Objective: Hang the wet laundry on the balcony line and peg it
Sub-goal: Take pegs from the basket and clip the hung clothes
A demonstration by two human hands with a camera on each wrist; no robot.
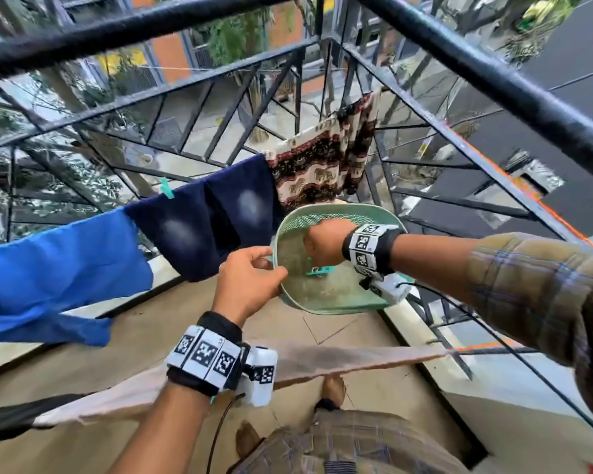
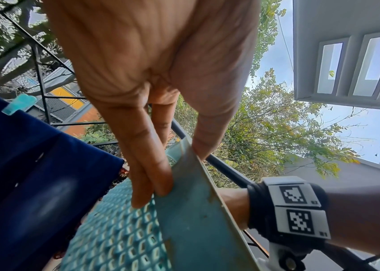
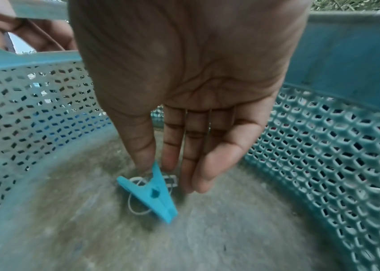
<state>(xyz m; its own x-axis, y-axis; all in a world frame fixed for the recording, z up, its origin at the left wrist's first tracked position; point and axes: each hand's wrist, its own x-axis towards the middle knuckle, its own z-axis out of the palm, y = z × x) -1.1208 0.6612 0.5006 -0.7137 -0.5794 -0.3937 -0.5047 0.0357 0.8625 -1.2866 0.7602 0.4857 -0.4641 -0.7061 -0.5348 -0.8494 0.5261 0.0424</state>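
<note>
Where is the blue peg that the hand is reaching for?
The peg lies on the bottom of the green basket, right under the right hand. The left hand holds the basket's rim.

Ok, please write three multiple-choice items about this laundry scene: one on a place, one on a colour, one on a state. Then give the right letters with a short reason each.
1. Where does the loose peg lie?
A. in the basket
B. on the floor
C. on the railing

2. What colour is the garment bearing the peg on the line?
A. red
B. navy
C. white

3. What is the left hand doing?
A. hanging idle
B. holding cloth
C. gripping the basket rim

Answers: A, it rests on the basket's bottom; B, dark blue cloth; C, fingers and thumb pinch the rim.
</note>
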